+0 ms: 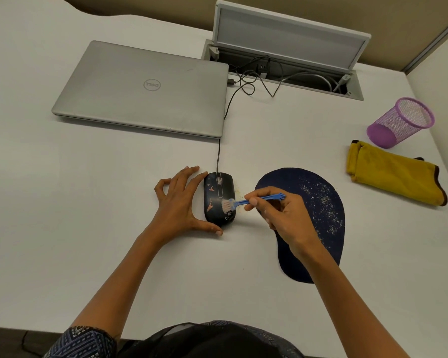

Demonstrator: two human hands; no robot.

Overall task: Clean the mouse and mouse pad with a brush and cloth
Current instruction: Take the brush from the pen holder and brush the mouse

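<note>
A black wired mouse (216,195) with orange marks and pale specks lies on the white desk. My left hand (181,202) holds it from the left, thumb at its near end and fingers along its far side. My right hand (279,215) pinches a small blue brush (254,201); its pale bristles rest on the mouse's right side. The dark blue mouse pad (318,202), strewn with pale crumbs, lies to the right, partly under my right hand. A folded yellow cloth (391,174) lies further right.
A closed silver laptop (145,89) sits behind the mouse, the mouse cable (219,156) running past its right edge. An open cable hatch (282,63) is at the back. A purple mesh cup (401,122) lies tipped beside the cloth. Crumbs dot the desk (62,189) between mouse and pad.
</note>
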